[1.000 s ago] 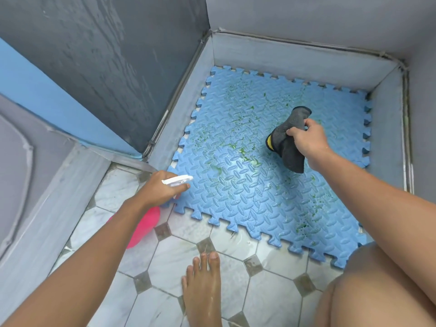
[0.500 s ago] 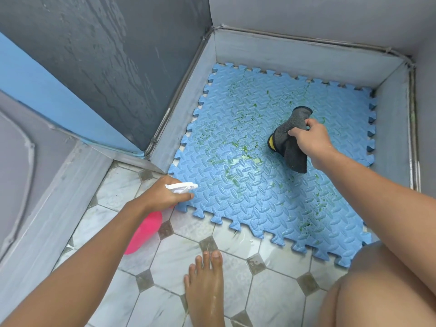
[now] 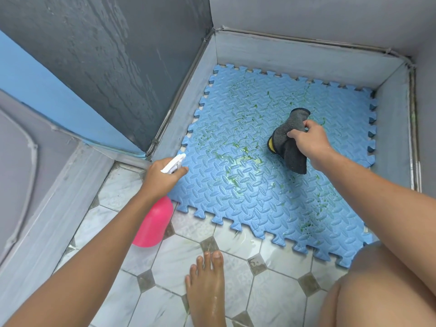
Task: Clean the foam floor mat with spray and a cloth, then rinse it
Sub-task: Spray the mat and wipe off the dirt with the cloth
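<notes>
1. Where the tiled floor (image 3: 236, 253) meets a low grey kerb (image 3: 295, 57), the blue foam mat (image 3: 271, 204) lies flat. Its far and left edges sit close against the kerb, and its near edge rests on the tiles.
2. Green smears (image 3: 243, 149) and wet patches mark the mat, mostly around its middle and toward its right edge.
3. The left hand (image 3: 160, 179) grips the white trigger head (image 3: 173, 164) of a pink spray bottle (image 3: 153, 223) with its fingers curled round it, at the mat's near left corner. The nozzle points out over the mat.
4. The bottle's pink body hangs below the wrist, over the tiles just off the mat's near edge.
5. The right hand (image 3: 309, 142) holds a dark grey cloth (image 3: 291, 149) with its fingers curled into the upper folds, over the far right part of the mat.
6. The cloth droops from the hand, and a yellow patch shows on its left side. Whether its lower end touches the mat cannot be determined.
7. A bare foot (image 3: 205, 286) stands on the tiles near the mat's near edge, apart from it.
</notes>
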Tool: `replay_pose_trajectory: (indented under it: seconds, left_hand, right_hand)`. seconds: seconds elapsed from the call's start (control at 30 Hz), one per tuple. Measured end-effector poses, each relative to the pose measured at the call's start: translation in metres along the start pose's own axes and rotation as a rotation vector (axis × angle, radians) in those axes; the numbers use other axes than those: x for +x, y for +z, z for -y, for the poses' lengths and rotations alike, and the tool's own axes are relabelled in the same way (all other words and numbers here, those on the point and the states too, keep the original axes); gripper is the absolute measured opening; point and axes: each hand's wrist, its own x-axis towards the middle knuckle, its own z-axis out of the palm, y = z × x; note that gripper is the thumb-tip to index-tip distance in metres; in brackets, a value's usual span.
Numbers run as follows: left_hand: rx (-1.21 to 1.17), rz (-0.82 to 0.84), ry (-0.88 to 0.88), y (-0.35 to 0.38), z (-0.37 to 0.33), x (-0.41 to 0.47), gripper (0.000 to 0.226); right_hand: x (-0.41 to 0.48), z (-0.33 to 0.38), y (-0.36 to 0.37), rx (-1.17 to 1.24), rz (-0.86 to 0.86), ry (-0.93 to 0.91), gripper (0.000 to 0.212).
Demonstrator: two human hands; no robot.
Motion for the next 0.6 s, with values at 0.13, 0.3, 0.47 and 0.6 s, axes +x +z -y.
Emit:
replay_pose_trajectory:
  seconds: [0.13, 0.3, 0.47, 0.6]
  left_hand:
    - [0.050, -0.082, -0.068, 0.002, -0.010, 0.005, 0.037]
    - [0.000, -0.112, -0.134, 0.008, -0.019, 0.005, 0.038]
    - [0.050, -0.130, -0.051, 0.008, -0.022, 0.009, 0.039]
    - [-0.003, -0.141, -0.174, 0.007, -0.015, 0.011, 0.052]
  right_hand:
    - [0.000, -0.002, 0.001, -0.029, -0.006, -0.013, 0.022]
    - [0.001, -0.003, 0.002, -0.034, 0.007, -0.018, 0.022]
    - [0.002, -0.004, 0.003, -0.011, 0.016, -0.007, 0.021]
    - [0.003, -0.005, 0.004, -0.011, 0.020, -0.015, 0.020]
